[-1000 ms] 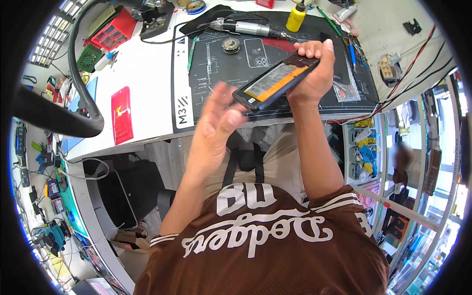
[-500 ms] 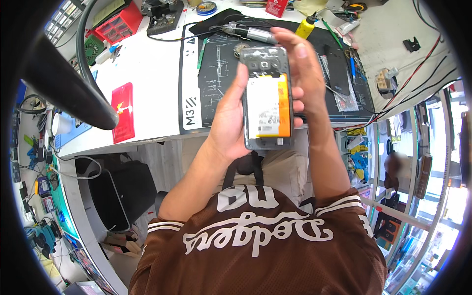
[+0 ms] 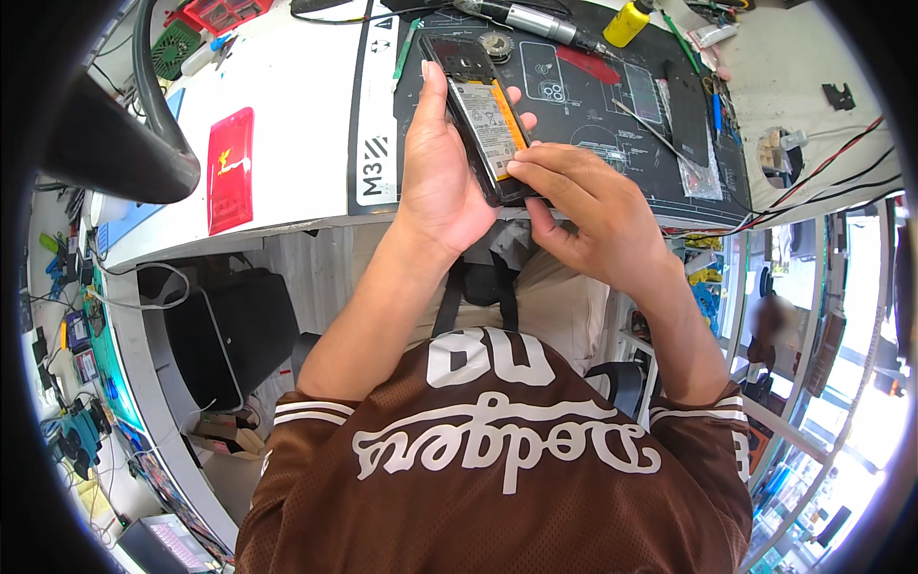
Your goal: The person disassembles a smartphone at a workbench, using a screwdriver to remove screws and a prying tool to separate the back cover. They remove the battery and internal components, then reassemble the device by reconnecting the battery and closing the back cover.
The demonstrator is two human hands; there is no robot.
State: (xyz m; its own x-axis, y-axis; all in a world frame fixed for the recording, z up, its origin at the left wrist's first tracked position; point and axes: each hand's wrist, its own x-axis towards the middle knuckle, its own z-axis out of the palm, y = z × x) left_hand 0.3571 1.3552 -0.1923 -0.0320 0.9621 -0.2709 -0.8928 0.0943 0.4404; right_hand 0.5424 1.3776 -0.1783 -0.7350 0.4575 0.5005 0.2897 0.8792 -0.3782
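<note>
A smartphone (image 3: 466, 59) without its back cover lies tilted in my left hand (image 3: 435, 177), its top end leaning away to the left. Its battery (image 3: 489, 124), with a white label and an orange strip along the right side, faces up. My left thumb runs along the phone's left edge, and fingertips of that hand show past the right edge. At the lower right end, my right hand (image 3: 598, 206) rests its index and middle fingertips on the battery's bottom corner, with the thumb by the phone's corner. The underside of the phone is hidden.
A dark work mat (image 3: 593, 115) carries a silver electric screwdriver (image 3: 535, 24), a small metal coil (image 3: 495, 46), a thin metal tool (image 3: 660, 134) and a black panel (image 3: 687, 115). A yellow bottle (image 3: 627, 23) stands behind. To the left lie a red packet (image 3: 231, 172) and a black lamp arm (image 3: 124, 143).
The phone has turned from upright to leaning left. My right hand has moved from beside the phone's upper right down to its lower right end, fingertips now on the battery.
</note>
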